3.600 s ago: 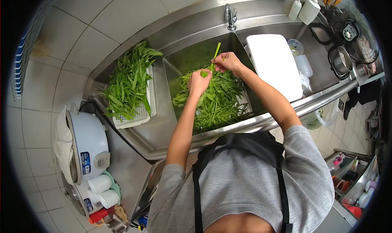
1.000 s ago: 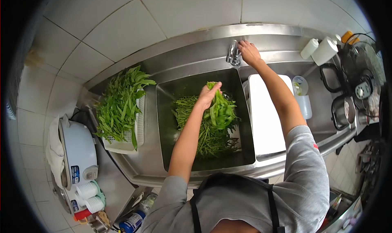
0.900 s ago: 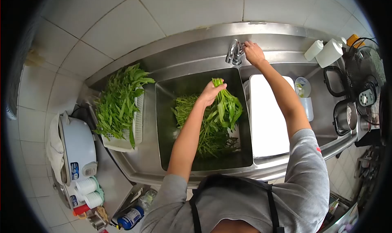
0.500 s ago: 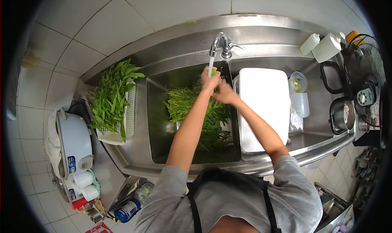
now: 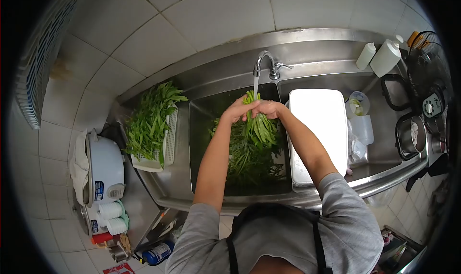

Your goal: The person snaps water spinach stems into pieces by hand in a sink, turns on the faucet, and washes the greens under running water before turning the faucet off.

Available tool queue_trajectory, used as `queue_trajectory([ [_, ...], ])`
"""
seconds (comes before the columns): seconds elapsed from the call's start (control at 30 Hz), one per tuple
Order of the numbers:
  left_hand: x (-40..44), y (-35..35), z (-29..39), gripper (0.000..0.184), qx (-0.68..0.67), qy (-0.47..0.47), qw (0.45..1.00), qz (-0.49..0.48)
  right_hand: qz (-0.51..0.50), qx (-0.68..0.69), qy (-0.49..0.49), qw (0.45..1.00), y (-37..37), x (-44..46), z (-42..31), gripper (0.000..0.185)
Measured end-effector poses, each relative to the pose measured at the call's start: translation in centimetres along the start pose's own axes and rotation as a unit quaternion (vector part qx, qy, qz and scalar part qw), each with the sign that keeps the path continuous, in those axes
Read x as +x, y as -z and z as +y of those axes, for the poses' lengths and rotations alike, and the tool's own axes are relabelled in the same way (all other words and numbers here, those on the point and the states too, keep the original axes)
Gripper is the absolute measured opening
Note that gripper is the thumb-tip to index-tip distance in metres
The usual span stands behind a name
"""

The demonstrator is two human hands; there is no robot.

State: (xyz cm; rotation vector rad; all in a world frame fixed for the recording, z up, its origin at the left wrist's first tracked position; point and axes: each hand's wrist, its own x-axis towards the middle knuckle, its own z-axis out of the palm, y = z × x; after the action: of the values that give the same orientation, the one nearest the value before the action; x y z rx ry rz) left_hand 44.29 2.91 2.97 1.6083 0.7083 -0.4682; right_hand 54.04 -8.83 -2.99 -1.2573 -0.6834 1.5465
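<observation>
Under the running tap [image 5: 263,58], my left hand [image 5: 236,111] and my right hand [image 5: 270,109] are closed around a bunch of leafy greens [image 5: 260,130]. Its pale stems poke up by the water stream, and the long leaves hang down toward me. Below, more greens [image 5: 245,159] lie in water in the left sink basin [image 5: 206,183]. The hands meet at the stems, so part of the grip is hidden between them.
Left of the basin, a white basket [image 5: 169,142] is heaped with greens [image 5: 151,123]. A white lidded box [image 5: 318,135] covers part of the right basin, beside plastic tubs [image 5: 361,129]. Bottles [image 5: 385,58] and a fan [image 5: 432,103] stand at right; a rice cooker [image 5: 106,166] is at left.
Both hands have come up slightly with the bunch, whose leaves now hang in clear view toward me. The greens in the basin look more covered. The camera view has shifted a little.
</observation>
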Motion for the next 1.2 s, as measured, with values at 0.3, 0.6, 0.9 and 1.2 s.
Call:
queue_trajectory([
  [0.3, 6.0, -2.6, -4.6, 0.032, 0.069, -0.220, 0.910, 0.344, 0.274, -0.110, -0.053, 0.954, 3.2, 2.9, 4.9, 0.087],
  [0.6, 5.9, -2.9, -5.2, 0.028, -0.275, -0.083, 0.795, 0.534, 0.524, 0.211, 0.034, 0.825, -2.2, 7.3, 6.8, 0.078],
  [0.9, 8.0, -2.9, -11.7, 0.034, -0.838, 0.059, 0.506, 0.195, 0.318, -0.237, 0.213, 0.893, -11.5, -0.2, 5.3, 0.031],
  [1.2, 9.3, -6.1, -14.1, 0.036, -0.768, 0.036, 0.632, 0.098, 0.392, 0.206, 0.113, 0.890, -1.9, -0.9, 6.1, 0.070],
])
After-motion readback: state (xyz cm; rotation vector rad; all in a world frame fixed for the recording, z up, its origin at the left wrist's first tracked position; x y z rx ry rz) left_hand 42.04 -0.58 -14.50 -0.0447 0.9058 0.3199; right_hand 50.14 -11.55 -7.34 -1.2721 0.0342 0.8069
